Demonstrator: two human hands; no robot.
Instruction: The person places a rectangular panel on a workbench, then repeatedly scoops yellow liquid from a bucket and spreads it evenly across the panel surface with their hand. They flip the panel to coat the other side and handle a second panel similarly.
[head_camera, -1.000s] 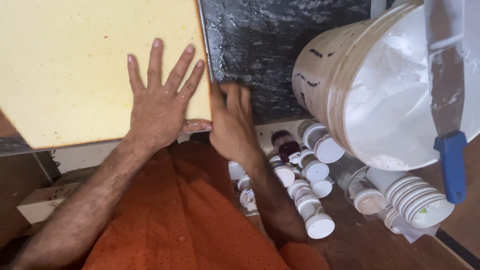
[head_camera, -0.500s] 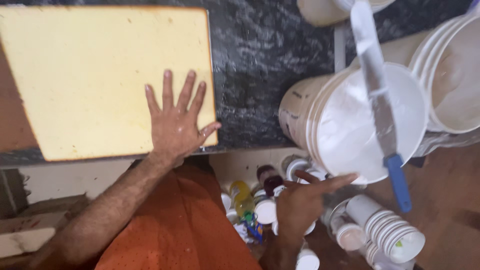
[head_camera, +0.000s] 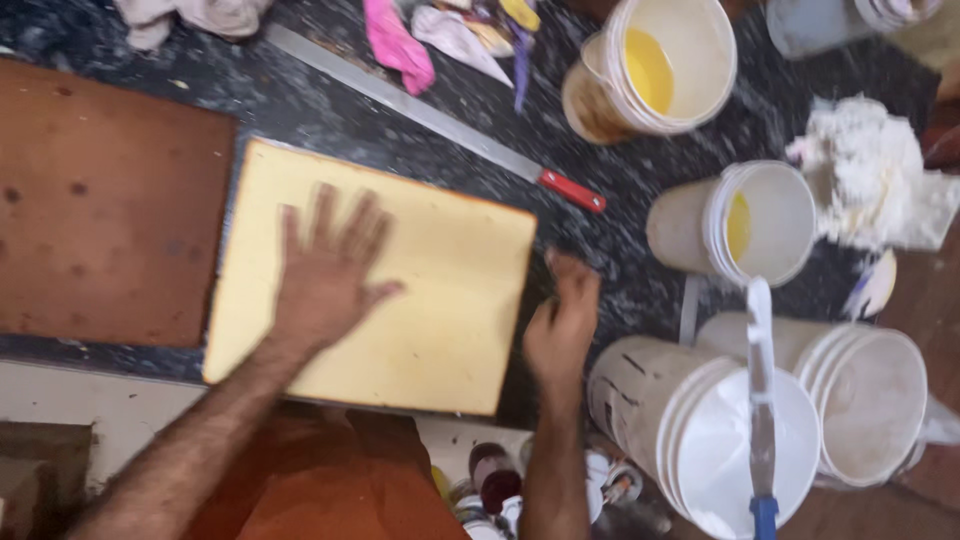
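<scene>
In the head view, the person's left hand (head_camera: 325, 275) lies flat with fingers spread on a pale yellow square slab (head_camera: 440, 300), so its grip is open and simply pressed to the surface. The slab rests on the dark speckled counter (head_camera: 300, 90), its near edge reaching toward the counter's front edge, above the person's orange garment (head_camera: 330, 480). Just to the left of the slab, touching or nearly touching it, lies a brown board (head_camera: 100, 200).

The right hand (head_camera: 562, 320) is just beside the slab's right edge, over the counter. It is blurred; the fingers look loosely curled with nothing seen in them, but whether the grip is closed cannot be told for sure.

Beyond the slab, a long metal blade with a red handle (head_camera: 570, 190) lies diagonally across the counter. Farther back are crumpled cloths, one of them pink (head_camera: 400, 45).

To the right stand several pale buckets: one with yellow liquid (head_camera: 655, 65) at the back, a second smaller one (head_camera: 750, 220) nearer, also showing yellow inside, and two large stacked white buckets (head_camera: 730, 450) at the near right. A spatula with a blue handle (head_camera: 762, 400) lies across the nearest of these. A lump of white material (head_camera: 870, 170) sits at the far right.

Below the counter's edge, beside the right forearm, small jars (head_camera: 495, 485) are partly visible.
</scene>
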